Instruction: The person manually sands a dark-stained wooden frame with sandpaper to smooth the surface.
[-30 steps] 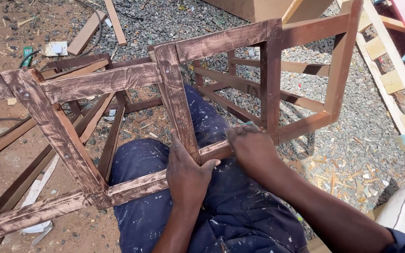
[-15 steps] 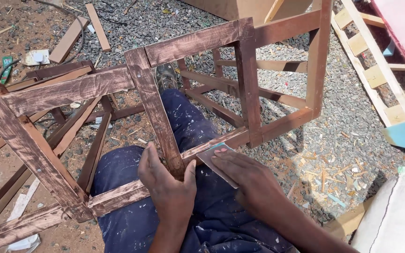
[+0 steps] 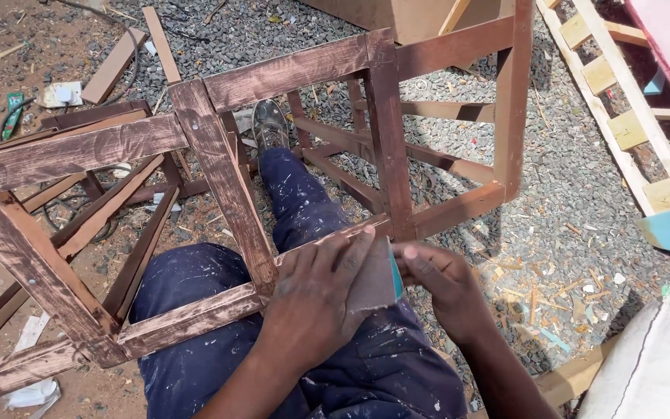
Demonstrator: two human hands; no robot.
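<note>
Apparently to keep it steady, the brown wooden frame (image 3: 226, 178) rests over the person's lap, where the left hand (image 3: 316, 291) and right hand (image 3: 436, 283) pinch a sandpaper sheet (image 3: 374, 283) just below its lower rail.

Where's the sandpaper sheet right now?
Head view, lower centre: the sandpaper sheet lies between the left hand and right hand, against the brown wooden frame rail over the lap.
</note>
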